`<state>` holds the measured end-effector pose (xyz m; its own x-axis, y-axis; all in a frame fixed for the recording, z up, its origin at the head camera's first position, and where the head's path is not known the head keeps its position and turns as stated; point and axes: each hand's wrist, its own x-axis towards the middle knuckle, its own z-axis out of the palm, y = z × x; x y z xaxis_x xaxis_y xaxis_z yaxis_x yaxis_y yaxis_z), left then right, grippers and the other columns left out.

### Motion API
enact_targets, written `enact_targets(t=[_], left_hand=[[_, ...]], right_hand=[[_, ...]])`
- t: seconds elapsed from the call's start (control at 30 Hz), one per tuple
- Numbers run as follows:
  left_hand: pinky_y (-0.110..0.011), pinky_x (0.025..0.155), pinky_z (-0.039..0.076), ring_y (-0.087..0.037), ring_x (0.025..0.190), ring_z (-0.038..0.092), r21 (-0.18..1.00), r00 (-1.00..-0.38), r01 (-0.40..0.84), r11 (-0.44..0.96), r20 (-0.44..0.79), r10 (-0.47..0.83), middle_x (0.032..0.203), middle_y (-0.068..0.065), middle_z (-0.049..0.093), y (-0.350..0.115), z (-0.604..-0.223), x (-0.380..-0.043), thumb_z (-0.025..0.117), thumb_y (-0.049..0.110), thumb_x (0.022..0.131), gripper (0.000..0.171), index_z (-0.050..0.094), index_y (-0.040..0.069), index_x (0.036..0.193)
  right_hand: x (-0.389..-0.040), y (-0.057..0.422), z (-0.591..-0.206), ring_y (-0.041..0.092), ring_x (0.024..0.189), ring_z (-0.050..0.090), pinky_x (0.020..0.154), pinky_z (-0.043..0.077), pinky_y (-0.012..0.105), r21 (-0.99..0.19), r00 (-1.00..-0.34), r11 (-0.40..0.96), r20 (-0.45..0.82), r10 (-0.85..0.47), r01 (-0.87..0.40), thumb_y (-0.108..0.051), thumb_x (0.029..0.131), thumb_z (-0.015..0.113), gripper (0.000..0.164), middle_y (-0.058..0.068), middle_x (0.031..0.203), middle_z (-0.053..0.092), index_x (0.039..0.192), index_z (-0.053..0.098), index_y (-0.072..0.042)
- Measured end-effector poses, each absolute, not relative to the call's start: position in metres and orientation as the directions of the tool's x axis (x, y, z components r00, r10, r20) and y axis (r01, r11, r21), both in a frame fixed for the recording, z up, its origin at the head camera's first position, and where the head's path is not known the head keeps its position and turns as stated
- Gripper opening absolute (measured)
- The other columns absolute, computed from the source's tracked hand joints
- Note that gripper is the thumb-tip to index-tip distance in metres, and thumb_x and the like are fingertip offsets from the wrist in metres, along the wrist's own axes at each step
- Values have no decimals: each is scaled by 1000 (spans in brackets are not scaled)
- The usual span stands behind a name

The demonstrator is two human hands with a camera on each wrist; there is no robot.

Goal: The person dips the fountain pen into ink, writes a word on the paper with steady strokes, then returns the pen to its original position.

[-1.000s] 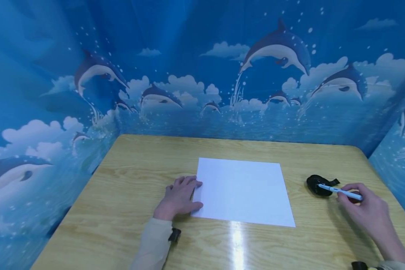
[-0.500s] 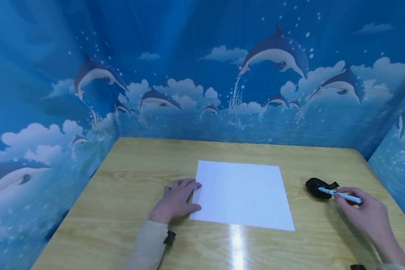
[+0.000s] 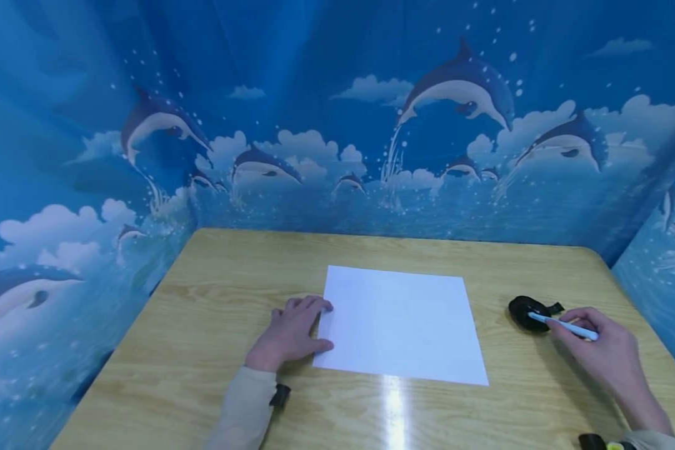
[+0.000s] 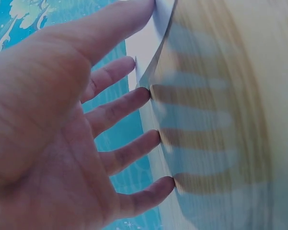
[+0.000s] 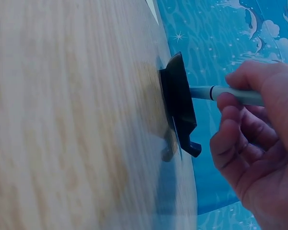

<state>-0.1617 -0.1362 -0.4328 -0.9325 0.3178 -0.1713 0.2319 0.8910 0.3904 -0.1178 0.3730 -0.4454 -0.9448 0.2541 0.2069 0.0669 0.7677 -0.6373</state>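
A blank white sheet of paper (image 3: 402,325) lies on the table in front of me. My left hand (image 3: 285,335) rests at the sheet's left edge, fingers spread, with the thumb and index fingertip over the paper. In the left wrist view several fingertips (image 4: 154,136) touch the tabletop. My right hand (image 3: 610,353) pinches a slim light blue pen (image 3: 576,329) between thumb and fingers. The pen's front end meets a small black dish (image 3: 519,309) with a short stub handle, right of the paper. The right wrist view shows the dish (image 5: 177,93) from the side; its rim hides the pen's tip.
The wood-grain table (image 3: 230,275) has rounded far corners. Behind it and at both sides hangs a blue dolphin-print curtain (image 3: 292,75). A bright glare strip crosses the tabletop below the paper.
My right hand has shifted slightly left toward the black dish, with the pen's front end still at it. The left hand keeps its place on the paper's edge. The head view has tilted slightly.
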Motion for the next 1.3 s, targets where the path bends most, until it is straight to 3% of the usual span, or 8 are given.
enact_targets(t=[0.17,0.43,0.6,0.87,0.93,1.07,1.17,1.3], left_hand=[[-70,106,38,-41,141,44,384,-936,223,896,-174,307,153,-3,51,-137,-433,-162,82,44,85,61,57,24,136],[-70,105,37,-41,139,45,407,-934,232,884,-162,319,152,-5,51,-138,-432,-160,82,42,85,56,61,22,132],[-70,106,37,-40,140,43,416,-929,232,879,-175,327,153,-6,49,-140,-431,-159,81,43,86,56,61,22,134],[-70,108,36,-40,143,41,413,-923,245,877,-176,341,156,-6,48,-142,-433,-163,77,45,89,58,59,22,140],[-70,108,36,-39,143,41,413,-923,248,876,-174,343,156,-6,48,-142,-434,-164,77,45,89,59,59,22,140],[-72,109,34,-39,145,40,423,-924,243,873,-172,341,158,-7,45,-141,-434,-165,77,44,90,59,58,22,141],[-72,109,33,-39,145,39,435,-923,247,866,-165,346,159,-7,44,-141,-432,-164,77,43,89,59,58,21,141],[-72,110,32,-39,147,37,440,-919,256,861,-167,358,162,-6,42,-141,-432,-164,77,43,89,61,57,22,143]], right_hand=[[-120,373,-446,-3,62,52,56,38,22,-651,-953,756,180,242,69,-32,92,76,24,-31,70,62,97,67,-11],[-118,377,-446,-25,76,47,62,39,12,-610,-974,790,132,186,68,-37,96,71,25,-35,79,62,106,73,-14],[-118,379,-448,-29,79,43,64,38,11,-619,-971,782,136,197,72,-37,96,70,28,-40,80,58,107,73,-11],[-119,379,-446,-28,81,44,63,43,11,-624,-983,772,33,178,119,-46,98,65,38,-38,88,57,116,71,-13],[-119,379,-446,-28,80,45,62,44,11,-632,-982,764,23,189,132,-45,99,64,40,-33,86,63,118,70,-11],[-117,378,-446,-15,73,60,60,49,16,-678,-977,721,18,211,143,-42,102,59,42,-24,83,73,125,67,-7],[-116,378,-446,-1,72,69,57,55,23,-725,-974,674,14,225,145,-41,104,57,43,-27,83,73,129,66,-7],[-114,379,-444,0,75,70,56,57,26,-783,-973,606,5,230,139,-40,104,57,40,-28,85,73,128,67,-10]])
